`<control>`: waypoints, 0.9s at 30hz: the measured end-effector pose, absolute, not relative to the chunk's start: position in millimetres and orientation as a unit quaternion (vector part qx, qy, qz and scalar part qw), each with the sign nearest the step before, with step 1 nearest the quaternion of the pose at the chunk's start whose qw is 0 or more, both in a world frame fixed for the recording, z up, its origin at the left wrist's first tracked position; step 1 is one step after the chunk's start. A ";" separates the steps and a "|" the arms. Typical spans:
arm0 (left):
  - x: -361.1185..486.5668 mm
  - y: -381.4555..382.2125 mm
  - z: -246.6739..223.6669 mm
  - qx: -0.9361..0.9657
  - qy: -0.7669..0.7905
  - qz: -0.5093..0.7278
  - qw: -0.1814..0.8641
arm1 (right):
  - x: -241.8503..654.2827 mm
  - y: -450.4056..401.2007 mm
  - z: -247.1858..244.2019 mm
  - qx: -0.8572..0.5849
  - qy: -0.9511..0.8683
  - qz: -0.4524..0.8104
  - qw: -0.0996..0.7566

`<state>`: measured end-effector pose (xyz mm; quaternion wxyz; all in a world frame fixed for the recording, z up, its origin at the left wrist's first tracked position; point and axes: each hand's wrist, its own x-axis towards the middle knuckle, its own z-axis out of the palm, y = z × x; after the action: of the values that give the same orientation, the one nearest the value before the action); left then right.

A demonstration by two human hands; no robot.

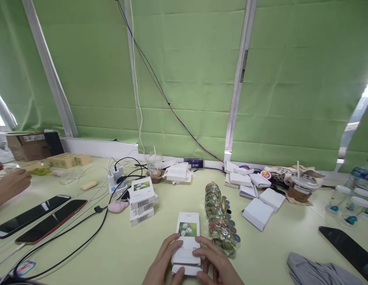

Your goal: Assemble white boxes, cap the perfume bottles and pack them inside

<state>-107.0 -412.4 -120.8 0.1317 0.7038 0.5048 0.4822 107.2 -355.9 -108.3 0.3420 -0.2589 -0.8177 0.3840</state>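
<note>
A white box (188, 223) with a green and white flower picture lies on the table at the bottom centre, with its near flap standing out. My left hand (166, 257) grips its left edge and near end, the fingers curled on its surface. On the right edge and near corner, my right hand (215, 259) holds the same box. Just to the right stands a row of glittering glass-like jars (216, 217) with small dark discs beside it. A stack of similar flower-picture boxes (142, 200) sits to the left.
Plain white boxes (258, 213) lie at the right, near a lidded drink cup (302, 188). Black cables (105, 221) and two phones (53, 221) are on the left, where another person's hand (13, 184) shows. Grey cloth (317, 271) lies at lower right.
</note>
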 end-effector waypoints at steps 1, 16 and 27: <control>-105.4 -412.3 -122.2 0.698 0.508 0.487 0.131 | 107.1 -356.2 -107.2 -0.268 -0.814 0.390 0.337; -96.4 -406.0 -130.2 0.669 0.509 0.527 0.123 | 106.5 -357.1 -106.9 -0.294 -0.806 0.404 0.318; -94.7 -403.0 -124.5 0.677 0.518 0.506 0.133 | 107.1 -351.7 -118.0 -0.291 -0.805 0.401 0.326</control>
<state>-94.7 -403.0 -124.5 0.1335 0.6769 0.5181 0.5055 107.1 -351.7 -118.0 0.3258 -0.2907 -0.8051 0.4015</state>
